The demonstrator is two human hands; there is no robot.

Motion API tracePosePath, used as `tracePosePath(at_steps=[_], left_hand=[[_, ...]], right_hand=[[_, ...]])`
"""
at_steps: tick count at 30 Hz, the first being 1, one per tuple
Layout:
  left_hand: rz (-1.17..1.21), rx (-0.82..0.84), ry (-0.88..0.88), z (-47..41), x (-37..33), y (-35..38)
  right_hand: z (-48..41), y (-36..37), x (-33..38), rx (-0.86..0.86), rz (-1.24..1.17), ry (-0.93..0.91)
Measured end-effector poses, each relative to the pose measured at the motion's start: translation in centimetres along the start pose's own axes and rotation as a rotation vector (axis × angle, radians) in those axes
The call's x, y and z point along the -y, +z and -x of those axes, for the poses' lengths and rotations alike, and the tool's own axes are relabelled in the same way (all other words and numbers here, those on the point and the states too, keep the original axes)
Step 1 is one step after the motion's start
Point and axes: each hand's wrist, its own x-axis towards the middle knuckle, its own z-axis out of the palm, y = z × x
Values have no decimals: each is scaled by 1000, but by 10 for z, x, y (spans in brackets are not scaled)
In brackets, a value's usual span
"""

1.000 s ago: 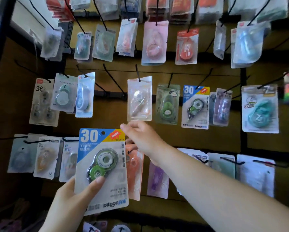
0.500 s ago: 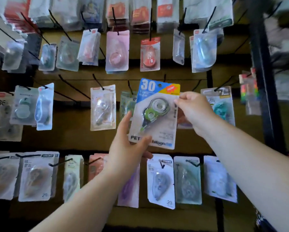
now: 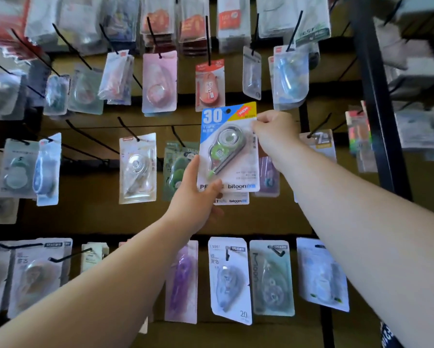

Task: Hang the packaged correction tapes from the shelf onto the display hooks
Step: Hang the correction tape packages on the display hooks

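Note:
A packaged correction tape [image 3: 229,151] with a blue and yellow "30" header and a green-and-clear dispenser is held up against the display wall. My left hand [image 3: 198,197] grips its lower left corner, thumb on the front. My right hand [image 3: 273,131] pinches its upper right edge. The hang hole near the card's top shows a dark spot, at or on a hook tip. Directly behind it hangs an identical bitoon pack [image 3: 232,200], only its bottom strip visible.
Rows of black hooks [image 3: 90,139] carry many other packaged correction tapes: a clear one [image 3: 137,168] to the left, an orange one [image 3: 209,85] above, a white one [image 3: 229,280] below. A black upright post [image 3: 379,121] stands at the right.
Both hands have carried the pack from low left up and to the right, then raised it slightly higher in front of the matching pack on the middle row.

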Motion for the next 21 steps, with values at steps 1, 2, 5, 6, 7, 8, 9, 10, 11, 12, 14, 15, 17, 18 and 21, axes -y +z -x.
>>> tracePosePath(at_steps=[1,2,5,6,7,8,9,10,11,12,14,15,17,18,21], left_hand=[[4,-10,0,-3,1,0],[4,-14,-1,-4,3,0],[0,-15,-2,-9,9,3],[9,-24,4,-11,11,3],[23,-32,15,-13,13,3],[30,-38,27,-15,15,2],[24,-45,40,-16,17,1],[11,-50,50,-17,19,0],[2,-52,58,-18,20,-1],[9,-54,65,-18,21,-1],[60,-60,85,-19,22,-3],[78,-64,100,-19,23,-3],[92,-70,126,-20,22,-3],[101,-73,135,-21,22,-3],[113,-72,149,-23,25,-1]], right_hand=[[-1,1,-1,7,4,2],[-4,1,-4,14,7,7],[-5,1,-11,23,8,34],[-6,3,-13,26,6,39],[-6,4,-16,32,-3,47],[-6,6,-17,32,-20,57],[-7,8,-19,31,-37,66],[-8,9,-20,26,-48,72],[-8,11,-21,19,-52,70],[-8,12,-22,8,-49,60],[-9,14,-24,-12,-38,29],[-10,15,-25,-18,-44,14],[-12,16,-26,-27,-51,2],[-14,16,-26,-30,-62,4],[-17,15,-27,-24,-91,25]])
